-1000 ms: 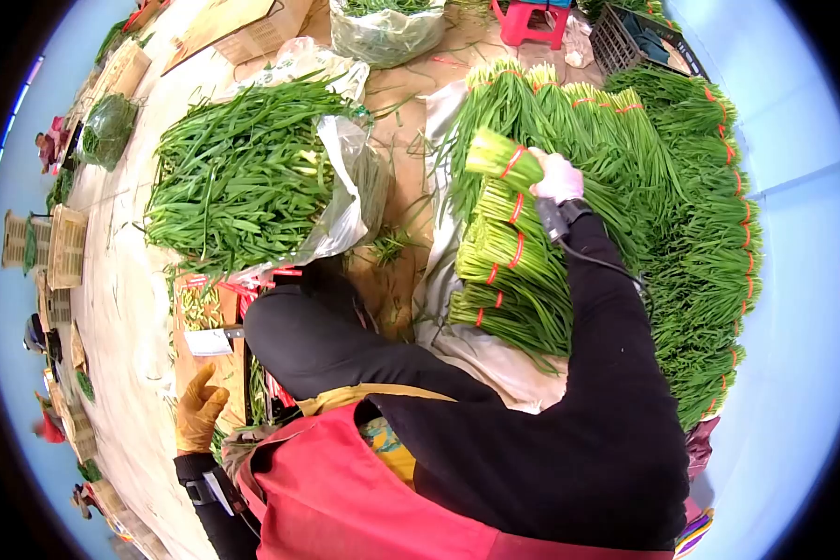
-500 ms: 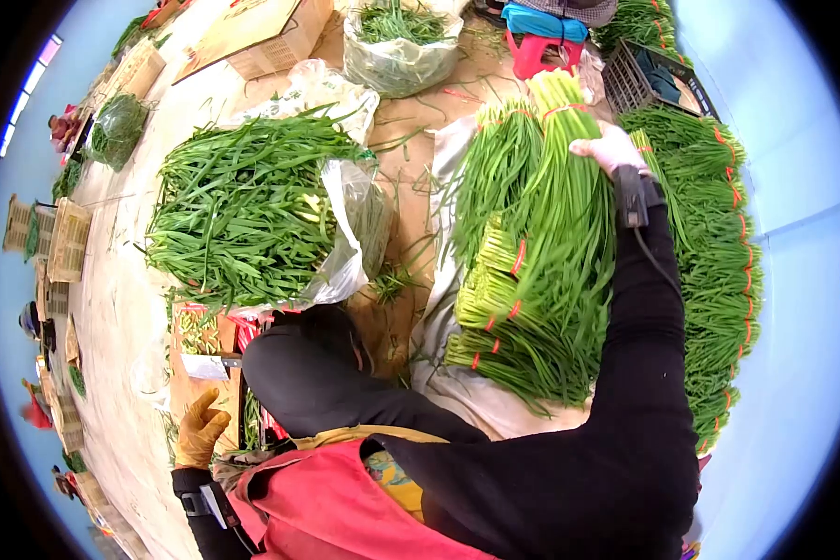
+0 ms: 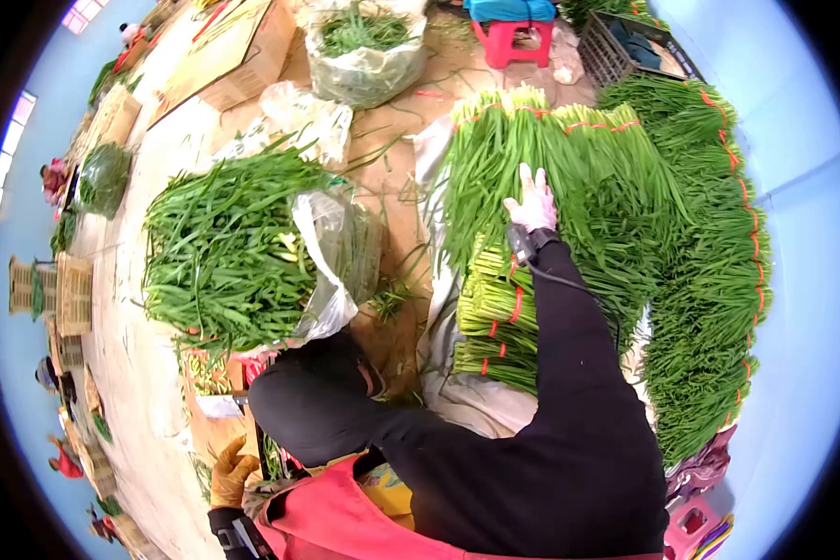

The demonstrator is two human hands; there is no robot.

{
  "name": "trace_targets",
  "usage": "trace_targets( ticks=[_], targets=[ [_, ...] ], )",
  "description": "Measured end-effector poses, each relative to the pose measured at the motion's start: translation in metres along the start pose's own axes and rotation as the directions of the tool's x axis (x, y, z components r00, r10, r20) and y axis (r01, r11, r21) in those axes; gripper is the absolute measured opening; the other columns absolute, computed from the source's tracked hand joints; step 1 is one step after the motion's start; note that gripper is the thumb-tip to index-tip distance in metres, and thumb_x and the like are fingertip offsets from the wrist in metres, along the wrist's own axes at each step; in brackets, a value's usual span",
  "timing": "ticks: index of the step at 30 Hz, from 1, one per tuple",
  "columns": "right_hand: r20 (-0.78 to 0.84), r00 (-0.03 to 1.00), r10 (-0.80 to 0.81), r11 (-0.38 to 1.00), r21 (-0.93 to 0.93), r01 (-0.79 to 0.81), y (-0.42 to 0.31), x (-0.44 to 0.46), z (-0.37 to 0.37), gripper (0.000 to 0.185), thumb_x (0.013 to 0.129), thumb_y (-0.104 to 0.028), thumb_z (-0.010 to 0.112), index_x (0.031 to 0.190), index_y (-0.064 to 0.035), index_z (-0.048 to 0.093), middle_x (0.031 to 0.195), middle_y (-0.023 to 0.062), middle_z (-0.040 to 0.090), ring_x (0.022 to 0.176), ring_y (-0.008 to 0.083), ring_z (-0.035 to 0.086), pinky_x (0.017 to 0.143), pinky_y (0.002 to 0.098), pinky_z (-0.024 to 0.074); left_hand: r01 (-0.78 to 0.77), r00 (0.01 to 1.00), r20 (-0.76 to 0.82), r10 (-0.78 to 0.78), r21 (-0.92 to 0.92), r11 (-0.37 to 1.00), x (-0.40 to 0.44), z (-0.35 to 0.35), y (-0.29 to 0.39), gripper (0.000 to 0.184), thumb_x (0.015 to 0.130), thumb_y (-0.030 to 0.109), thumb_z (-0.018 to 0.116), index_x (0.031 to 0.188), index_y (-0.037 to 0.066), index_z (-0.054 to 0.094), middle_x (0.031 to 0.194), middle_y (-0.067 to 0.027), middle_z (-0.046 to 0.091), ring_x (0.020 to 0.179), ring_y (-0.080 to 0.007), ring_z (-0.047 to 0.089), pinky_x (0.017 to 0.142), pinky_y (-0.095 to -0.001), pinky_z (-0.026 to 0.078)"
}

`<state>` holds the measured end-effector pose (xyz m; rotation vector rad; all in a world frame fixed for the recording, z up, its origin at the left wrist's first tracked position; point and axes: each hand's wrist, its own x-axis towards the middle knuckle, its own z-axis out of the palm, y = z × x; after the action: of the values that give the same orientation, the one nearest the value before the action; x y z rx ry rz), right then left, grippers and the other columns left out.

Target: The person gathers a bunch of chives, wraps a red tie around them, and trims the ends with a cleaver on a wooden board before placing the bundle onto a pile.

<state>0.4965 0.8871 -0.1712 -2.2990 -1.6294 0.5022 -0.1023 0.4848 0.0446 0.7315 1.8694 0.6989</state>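
My right hand (image 3: 534,202), in a pale thin glove, lies with fingers spread on the leaves of banded green bundles (image 3: 579,177), holding nothing. Red bands circle their pale stem ends at the top. Just below the wrist is a stack of more bundles (image 3: 495,317), stems pointing left. My left hand (image 3: 231,474), in an orange-brown glove, is raised at the lower left with its fingers apart and nothing in them. Near it a wide blade (image 3: 218,406) rests on a wooden board (image 3: 217,439). Loose green leaves (image 3: 229,252) are heaped in an open plastic bag (image 3: 331,271).
Along the right wall runs a long row of banded bundles (image 3: 705,271). Behind are a black crate (image 3: 607,56), a red stool (image 3: 513,45), a filled plastic bag (image 3: 369,70) and a cardboard box (image 3: 243,61). People and pale crates (image 3: 73,294) line the far left.
The bundle in my right hand was swung upward and laid among the upper bundles, then let go. My right hand has moved left and down onto the leaves. The camera view has shifted.
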Motion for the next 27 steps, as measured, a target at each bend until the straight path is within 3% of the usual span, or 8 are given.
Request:
trace_targets(
  ticks=[4, 10, 13, 16, 19, 21, 24, 27],
  targets=[
    [0.032, 0.988, 0.149, 0.989, -0.017, -0.149, -0.023, -0.018, -0.033, 0.084, 0.079, -0.028, 0.066, 0.149, -0.0252, 0.02, 0.154, 0.0153, 0.019, 0.133, 0.0404, 0.035, 0.104, 0.0513, 0.0364, -0.007, 0.999, 0.034, 0.009, -0.069, 0.998, 0.009, 0.009, -0.002, 0.05, 0.083, 0.01, 0.071, 0.128, -0.001, 0.052, 0.089, -0.0119, 0.066, 0.078, -0.0181, 0.064, 0.076, -0.0298, 0.053],
    [0.163, 0.984, 0.073, 0.997, -0.031, -0.069, -0.004, 0.044, -0.008, 0.085, 0.077, -0.003, 0.059, 0.15, -0.0147, 0.019, 0.154, 0.0188, 0.017, 0.124, 0.0358, 0.049, 0.101, 0.0401, 0.0441, 0.003, 0.999, 0.049, -0.003, 0.004, 1.0, 0.015, 0.007, -0.016, 0.048, 0.085, 0.011, 0.068, 0.127, -0.002, 0.051, 0.089, -0.0121, 0.067, 0.078, -0.0186, 0.065, 0.075, -0.0293, 0.052],
    [0.025, 0.99, -0.138, 0.99, -0.029, 0.139, 0.033, 0.073, 0.042, 0.091, 0.071, -0.016, 0.065, 0.149, -0.0072, 0.02, 0.147, 0.0335, 0.023, 0.133, 0.039, 0.038, 0.108, 0.0374, 0.0348, -0.048, 0.997, 0.059, 0.044, 0.054, 0.997, 0.005, 0.005, -0.015, 0.045, 0.087, 0.011, 0.063, 0.127, -0.004, 0.049, 0.088, -0.0115, 0.068, 0.082, -0.0169, 0.064, 0.075, -0.0282, 0.05],
    [0.037, 0.953, -0.301, 0.952, 0.068, 0.298, 0.063, 0.07, 0.049, 0.091, 0.069, -0.025, 0.067, 0.148, -0.0075, 0.025, 0.147, 0.0338, 0.024, 0.141, 0.0416, 0.02, 0.115, 0.0405, 0.019, 0.046, 0.999, 0.0, -0.046, 0.002, 0.999, -0.003, 0.004, -0.01, 0.05, 0.083, 0.011, 0.07, 0.128, -0.001, 0.053, 0.096, -0.0052, 0.062, 0.088, -0.0141, 0.059, 0.079, -0.0276, 0.049],
    [-0.117, 0.972, -0.206, 0.977, 0.03, 0.211, 0.037, 0.005, 0.013, 0.081, 0.072, -0.025, 0.071, 0.145, -0.0174, 0.036, 0.147, 0.028, 0.029, 0.137, 0.0386, 0.031, 0.111, 0.0395, 0.0291, -0.021, 1.0, -0.006, 0.021, -0.028, 0.999, -0.004, 0.0, -0.003, 0.049, 0.084, 0.012, 0.07, 0.128, 0.001, 0.053, 0.097, -0.0032, 0.061, 0.087, -0.0117, 0.056, 0.078, -0.0257, 0.047],
    [-0.273, 0.924, -0.269, 0.962, -0.037, 0.27, 0.027, -0.025, -0.001, 0.067, 0.073, -0.014, 0.068, 0.137, -0.0109, 0.047, 0.139, 0.0274, 0.042, 0.129, 0.0385, 0.042, 0.108, 0.042, 0.0338, -0.105, 0.994, -0.007, 0.106, 0.024, 0.994, -0.01, -0.001, 0.026, 0.048, 0.085, 0.014, 0.07, 0.129, 0.003, 0.053, 0.089, -0.0019, 0.062, 0.08, -0.0115, 0.057, 0.072, -0.0259, 0.048],
    [-0.452, 0.808, -0.378, 0.886, 0.075, 0.457, 0.01, -0.058, -0.013, 0.052, 0.072, 0.003, 0.059, 0.123, -0.0039, 0.06, 0.123, 0.0199, 0.059, 0.119, 0.0332, 0.052, 0.105, 0.04, 0.0371, -0.31, 0.94, 0.109, 0.323, 0.666, 0.678, -0.038, 0.004, 0.121, 0.056, 0.081, 0.024, 0.072, 0.13, 0.003, 0.052, 0.094, -0.0153, 0.064, 0.092, -0.0242, 0.062, 0.08, -0.0342, 0.049],
    [-0.471, 0.767, -0.436, 0.788, 0.212, 0.578, -0.014, -0.072, -0.008, 0.047, 0.075, 0.009, 0.054, 0.12, -0.0022, 0.061, 0.12, 0.015, 0.062, 0.114, 0.0266, 0.056, 0.102, 0.036, 0.0397, -0.728, 0.594, 0.34, 0.729, 0.612, 0.308, -0.049, 0.02, 0.169, 0.053, 0.08, 0.026, 0.068, 0.127, 0.006, 0.052, 0.078, -0.0143, 0.06, 0.074, -0.0309, 0.06, 0.069, -0.04, 0.046]
  ],
)
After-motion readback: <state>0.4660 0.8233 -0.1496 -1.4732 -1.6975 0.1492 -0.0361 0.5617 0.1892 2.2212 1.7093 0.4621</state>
